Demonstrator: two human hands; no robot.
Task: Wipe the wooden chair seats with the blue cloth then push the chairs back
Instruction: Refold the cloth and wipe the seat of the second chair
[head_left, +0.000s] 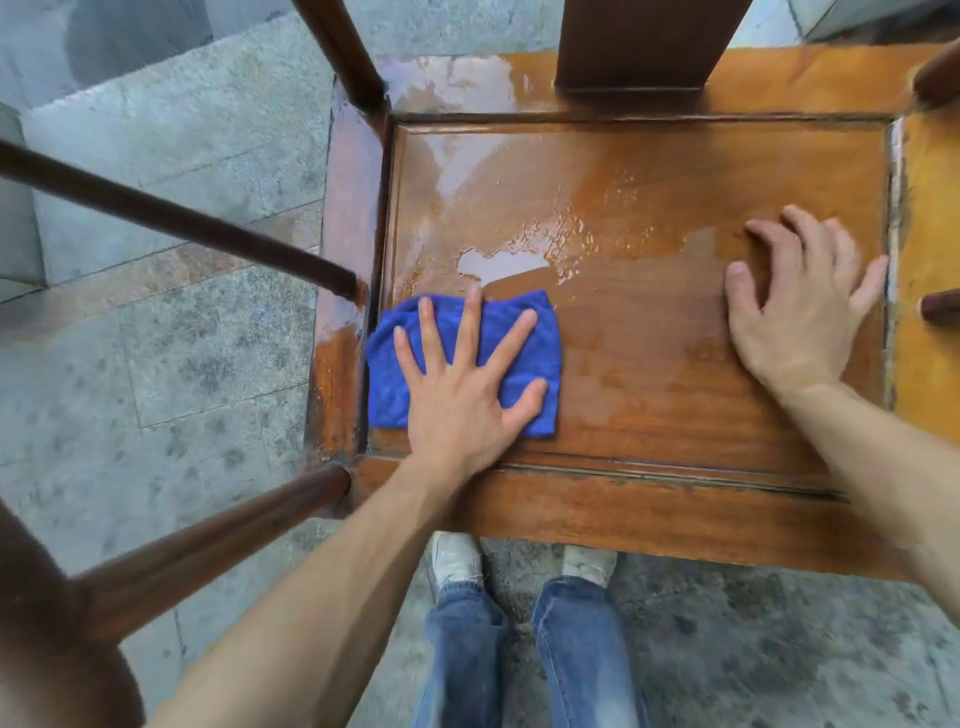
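- left hand (457, 384) flat, fingers spread, pressing the blue cloth (464, 364) on the chair seat (634, 332), near-left corner
- right hand (800, 306) resting on the seat's right side, fingers loosely bent, holding nothing
- puddle (498, 262) just past the cloth

Blue cloth (467, 364), orange-brown wooden seat (649, 332), grey speckled floor (182, 364).

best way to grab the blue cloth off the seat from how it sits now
Pinch the blue cloth at its right edge, coming from the bare middle of the chair seat. It lies folded flat in the seat's near-left corner under the spread left hand, with the frame blocking the left side.
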